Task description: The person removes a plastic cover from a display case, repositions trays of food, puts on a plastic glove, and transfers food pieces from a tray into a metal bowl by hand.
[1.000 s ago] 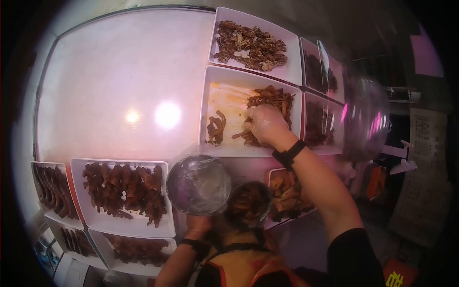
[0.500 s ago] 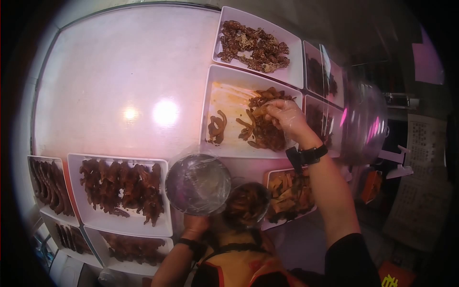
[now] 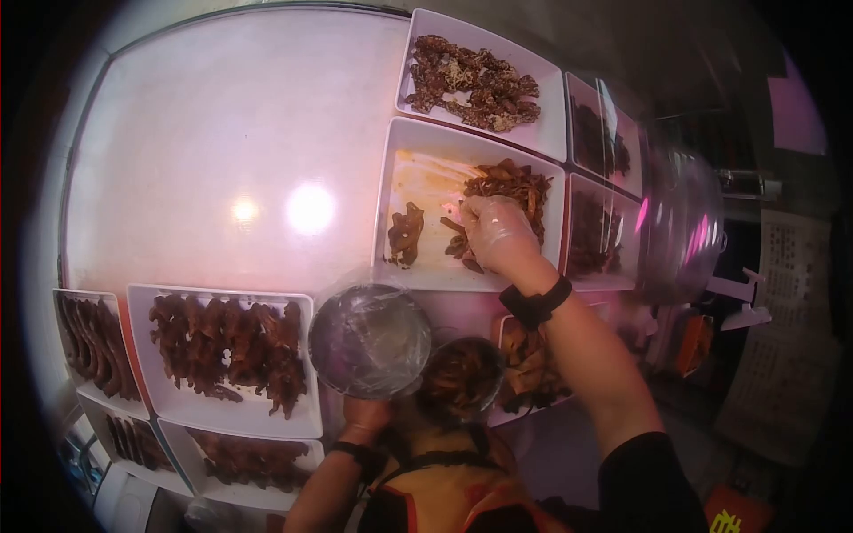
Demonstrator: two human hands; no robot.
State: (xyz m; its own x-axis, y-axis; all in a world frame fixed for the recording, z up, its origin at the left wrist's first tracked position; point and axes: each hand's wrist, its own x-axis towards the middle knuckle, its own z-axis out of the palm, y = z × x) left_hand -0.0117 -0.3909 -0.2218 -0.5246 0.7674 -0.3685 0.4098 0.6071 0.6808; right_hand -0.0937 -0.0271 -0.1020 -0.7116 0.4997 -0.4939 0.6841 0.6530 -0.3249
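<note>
My right hand (image 3: 499, 233), in a clear plastic glove, is down in a white tray (image 3: 422, 191) of glossy brown meat strips (image 3: 511, 182). Its fingers are curled together among the strips, and what lies between them is hidden. A smaller clump of brown strips (image 3: 406, 234) sits at the tray's left side. Below the tray, my left hand (image 3: 364, 416) grips a round metal bowl (image 3: 369, 342) lined with clear plastic film; most of the fingers are hidden beneath it. A second round bowl with dark strips (image 3: 459, 380) is just right of it.
Sesame-coated meat pieces (image 3: 471, 84) fill the tray behind. Trays of dark meat pieces (image 3: 227, 346) stand at the left front. Another tray of mixed slices (image 3: 533, 364) lies under my right forearm. A clear curved plastic container (image 3: 680, 222) stands at the right.
My right hand has moved left and down into the strips, its fingers turning downward. The brown strip it pinched before is out of sight. My left hand and the bowl have hardly moved.
</note>
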